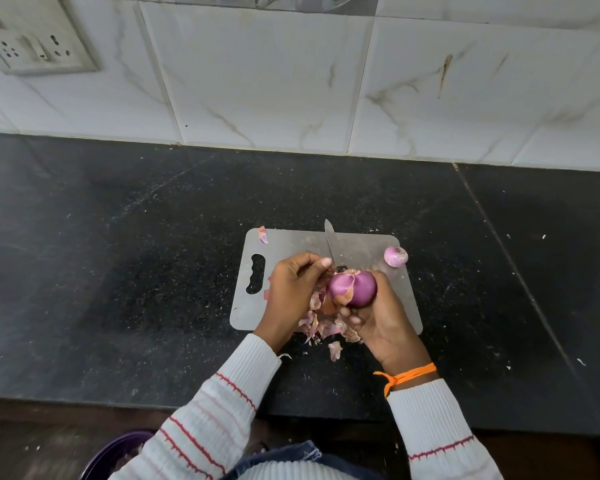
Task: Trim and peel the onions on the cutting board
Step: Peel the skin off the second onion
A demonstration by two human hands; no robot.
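While the right hand [378,317] cups the onion [354,289] at frame centre to steady it, the left hand [293,289] pinches loose skin [321,299] to strip it

**Onion held over board, skin part removed**

The right hand [378,317] grips a red onion [353,289] above the grey cutting board [291,244], fingers [352,315] curled beneath it. The left hand [291,285] pinches loose papery skin [321,299] at the onion's left side. A knife [330,245] lies on the board behind the hands. A second, peeled onion [395,256] sits at the board's far right corner. Skin scraps [323,329] are heaped at the near edge, spilling onto the black table [118,271].
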